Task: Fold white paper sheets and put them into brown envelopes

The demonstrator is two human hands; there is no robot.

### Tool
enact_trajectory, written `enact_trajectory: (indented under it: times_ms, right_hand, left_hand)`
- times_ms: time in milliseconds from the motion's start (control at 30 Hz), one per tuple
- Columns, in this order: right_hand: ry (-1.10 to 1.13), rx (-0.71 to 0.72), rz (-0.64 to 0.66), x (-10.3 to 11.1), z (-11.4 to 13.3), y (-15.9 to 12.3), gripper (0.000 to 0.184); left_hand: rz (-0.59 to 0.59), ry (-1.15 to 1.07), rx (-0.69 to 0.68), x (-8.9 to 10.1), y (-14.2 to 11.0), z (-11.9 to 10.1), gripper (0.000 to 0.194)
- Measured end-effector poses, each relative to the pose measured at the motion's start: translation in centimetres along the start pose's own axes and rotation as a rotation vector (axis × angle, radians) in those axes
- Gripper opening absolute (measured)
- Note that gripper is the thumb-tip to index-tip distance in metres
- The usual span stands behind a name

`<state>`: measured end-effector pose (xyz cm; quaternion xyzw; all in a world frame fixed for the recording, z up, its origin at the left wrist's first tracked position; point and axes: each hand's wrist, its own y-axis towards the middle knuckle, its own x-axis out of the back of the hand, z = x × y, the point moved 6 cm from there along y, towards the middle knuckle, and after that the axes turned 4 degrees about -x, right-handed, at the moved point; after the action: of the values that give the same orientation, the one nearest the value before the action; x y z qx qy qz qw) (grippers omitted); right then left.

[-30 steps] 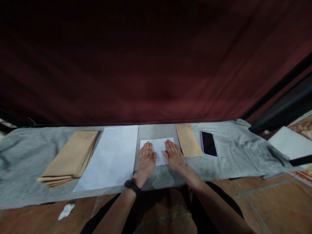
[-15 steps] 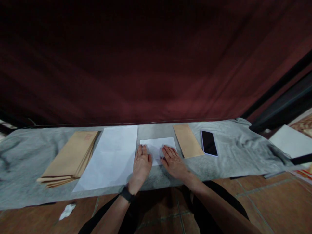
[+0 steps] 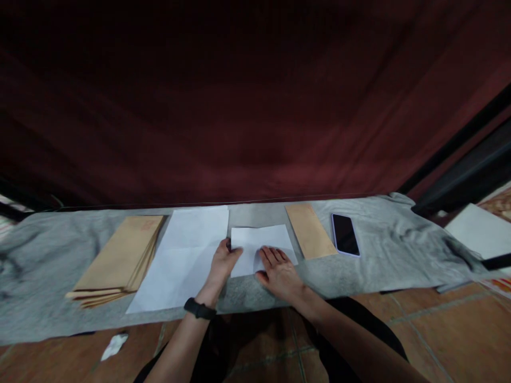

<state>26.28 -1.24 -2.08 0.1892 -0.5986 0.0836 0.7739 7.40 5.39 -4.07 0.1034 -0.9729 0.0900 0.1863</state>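
Note:
A folded white sheet of paper (image 3: 261,240) lies on a grey cloth (image 3: 391,255) in front of me. My left hand (image 3: 222,260), with a black band on its wrist, is curled at the sheet's left edge, fingers pinching that edge. My right hand (image 3: 277,270) rests flat on the sheet's near right part, fingers spread. To the left lies a larger white sheet (image 3: 183,258), partly under my left hand.
A stack of brown envelopes (image 3: 117,260) sits at the far left. A single brown envelope (image 3: 310,231) and a dark phone (image 3: 345,234) lie right of the folded sheet. A dark red curtain hangs behind. A crumpled scrap (image 3: 114,346) lies on the tiled floor.
Both hands slid back from lying flat on the folded sheet. My left hand moved to its left edge and curled onto it. My right hand drew toward me.

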Motion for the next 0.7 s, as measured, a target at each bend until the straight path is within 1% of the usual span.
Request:
enact_trajectory:
  times_ms: [67, 133, 167, 233, 267, 300, 367, 400, 467, 500, 533, 600, 633, 700]
  right_hand:
    - [0.009, -0.001, 0.016, 0.1, 0.0, 0.0, 0.064]
    - [0.020, -0.010, 0.035, 0.2, -0.1, 0.0, 0.069]
    - [0.028, -0.019, 0.047, 0.2, -0.1, 0.0, 0.069]
    - [0.078, -0.051, 0.064, 0.6, -0.4, 0.2, 0.060]
    - [0.139, -0.079, 0.059, 0.9, -0.6, 0.4, 0.055]
    - [0.238, -0.116, 0.043, 1.3, -1.1, 0.7, 0.051]
    - [0.554, -0.227, -0.043, 2.5, -2.4, 1.3, 0.044]
    - [0.763, -0.296, -0.108, 3.1, -3.2, 1.6, 0.043]
    - [1.215, -0.428, -0.250, 3.7, -4.8, 2.0, 0.046]
    - [1.425, -0.481, -0.304, 3.7, -5.3, 2.1, 0.046]
    - [1.607, -0.523, -0.338, 3.4, -5.6, 2.2, 0.045]
    - [1.869, -0.589, -0.326, 2.5, -5.6, 2.3, 0.040]
    - [1.943, -0.628, -0.285, 1.9, -5.4, 2.2, 0.036]
    - [2.008, -0.716, -0.136, 0.4, -4.9, 1.8, 0.026]
  left_hand:
    - [0.014, -0.139, 0.035, -0.1, -0.1, -0.2, 0.038]
    - [0.076, -0.254, 0.041, -0.3, -0.7, -1.1, 0.033]
    - [0.121, -0.336, 0.052, -0.5, -1.1, -1.7, 0.033]
    - [0.206, -0.535, 0.079, -0.8, -2.0, -3.1, 0.035]
    - [0.247, -0.636, 0.090, -1.0, -2.4, -3.7, 0.037]
    - [0.284, -0.724, 0.098, -1.2, -2.6, -4.4, 0.039]
    - [0.320, -0.839, 0.122, -1.6, -2.9, -5.1, 0.045]
    - [0.302, -0.849, 0.137, -1.8, -3.0, -5.1, 0.047]
    - [0.226, -0.799, 0.154, -2.1, -3.2, -4.6, 0.044]
    - [0.208, -0.774, 0.158, -2.4, -3.3, -4.4, 0.043]
    - [0.224, -0.769, 0.165, -2.9, -3.6, -4.2, 0.044]
    - [0.302, -0.809, 0.178, -4.1, -4.2, -4.0, 0.049]
    - [0.322, -0.824, 0.180, -4.4, -4.4, -3.8, 0.051]
    - [0.291, -0.786, 0.140, -4.3, -4.2, -3.4, 0.055]
